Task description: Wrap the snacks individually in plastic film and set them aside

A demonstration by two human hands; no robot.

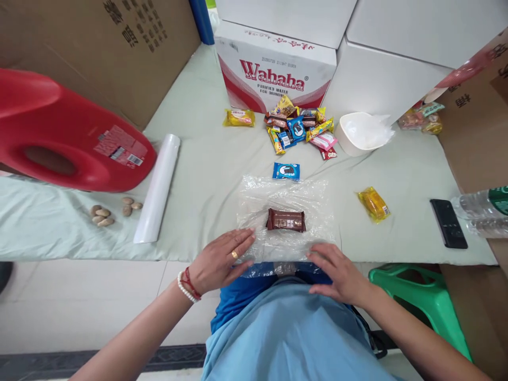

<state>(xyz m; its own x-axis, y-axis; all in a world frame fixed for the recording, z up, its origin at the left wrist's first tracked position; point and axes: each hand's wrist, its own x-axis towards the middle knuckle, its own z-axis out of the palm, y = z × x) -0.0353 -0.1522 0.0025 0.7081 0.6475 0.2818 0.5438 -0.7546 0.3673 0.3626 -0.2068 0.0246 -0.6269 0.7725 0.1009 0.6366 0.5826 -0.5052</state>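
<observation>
A brown wrapped snack bar (286,220) lies crosswise on a crinkled sheet of clear plastic film (257,198), whose near end hangs over the table edge. My left hand (222,259) rests at the film's near left corner, fingers stretched out and holding nothing. At the near right corner is my right hand (337,272), its fingers apart, with nothing in them. Both hands are on either side of the bar and do not touch it. Just beyond the film's far edge sits a blue snack packet (286,171).
Farther back are a pile of wrapped snacks (297,127) and a white bowl (353,145) with plastic inside. Yellow packets (373,204) lie apart. A white roll (157,190), brown nuts (102,215) and a red jug (87,143) stand left; a black phone (448,223) and bottles (482,205) right.
</observation>
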